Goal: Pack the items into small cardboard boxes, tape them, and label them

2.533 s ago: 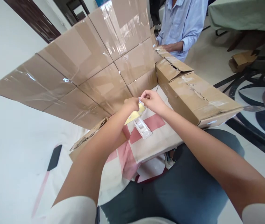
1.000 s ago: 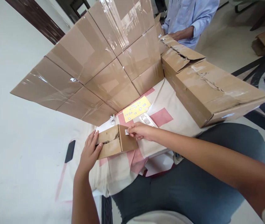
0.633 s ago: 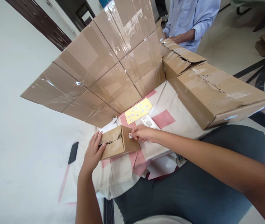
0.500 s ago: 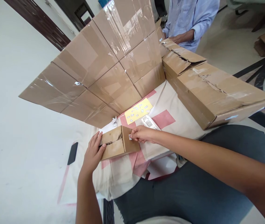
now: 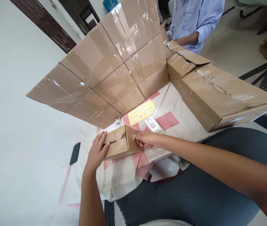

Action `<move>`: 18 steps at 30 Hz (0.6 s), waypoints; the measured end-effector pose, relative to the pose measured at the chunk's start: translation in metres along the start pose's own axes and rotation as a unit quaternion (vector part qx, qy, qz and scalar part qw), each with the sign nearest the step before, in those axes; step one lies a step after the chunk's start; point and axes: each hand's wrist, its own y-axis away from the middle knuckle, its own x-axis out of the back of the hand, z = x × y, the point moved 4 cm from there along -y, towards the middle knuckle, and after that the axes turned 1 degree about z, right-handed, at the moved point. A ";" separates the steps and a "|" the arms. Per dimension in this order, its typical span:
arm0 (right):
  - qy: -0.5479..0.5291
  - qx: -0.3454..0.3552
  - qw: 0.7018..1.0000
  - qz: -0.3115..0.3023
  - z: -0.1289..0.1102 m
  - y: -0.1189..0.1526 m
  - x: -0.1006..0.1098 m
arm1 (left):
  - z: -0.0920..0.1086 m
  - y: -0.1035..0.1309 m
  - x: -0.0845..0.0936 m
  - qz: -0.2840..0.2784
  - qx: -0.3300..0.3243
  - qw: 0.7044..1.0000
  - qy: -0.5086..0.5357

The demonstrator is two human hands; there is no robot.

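A small cardboard box (image 5: 117,144) lies on the cloth-covered table (image 5: 121,182), its top seam torn. Spread over the left end of its top is my left hand (image 5: 97,150), with thumb and fingers apart. At the box's right side, my right hand (image 5: 145,139) pinches a small white sticker (image 5: 133,137) against or just in front of the cardboard. Behind the box lies a yellow sheet (image 5: 141,112) bearing several small white-edged pieces. A white dispenser-like object (image 5: 154,125) sits beyond my right hand.
Tall joined cardboard panels (image 5: 110,66) stand behind the table. Large boxes (image 5: 227,94) line the right side. A person in a blue shirt (image 5: 198,22) is beyond them. A black object (image 5: 75,153) and crumpled scrap (image 5: 117,122) are to the left.
The whole view has shifted slightly, moving the scene a little to the right. The sticker at my right fingertips now appears more tilted; my left hand stays on the box.
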 end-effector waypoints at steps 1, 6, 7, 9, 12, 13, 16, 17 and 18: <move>0.002 0.000 1.000 -0.015 0.000 0.001 0.000 | 0.000 0.000 0.000 0.004 -0.004 1.000 0.008; 0.050 0.036 0.998 -0.021 -0.012 0.011 0.002 | -0.009 0.005 0.006 0.153 0.023 0.960 0.234; 0.061 0.055 0.997 0.008 -0.015 0.013 0.004 | -0.014 0.007 0.008 0.212 0.041 0.930 0.297; 0.092 0.118 0.985 0.084 -0.021 0.017 0.007 | -0.026 0.014 0.006 0.314 0.074 0.865 0.384; 0.185 0.245 0.942 0.137 -0.026 0.021 0.008 | -0.047 0.025 -0.013 0.397 0.123 0.792 0.446; 0.226 0.273 0.927 0.124 -0.025 0.022 0.006 | -0.055 0.028 -0.024 0.414 0.143 0.767 0.469; 0.334 0.294 0.892 0.082 -0.018 0.019 -0.004 | -0.077 0.035 -0.063 0.432 0.201 0.700 0.532; 0.359 0.299 0.880 0.090 -0.017 0.019 -0.007 | -0.084 0.036 -0.075 0.432 0.217 0.680 0.551; 0.374 0.308 0.868 0.107 -0.017 0.019 -0.010 | -0.091 0.036 -0.086 0.433 0.231 0.661 0.568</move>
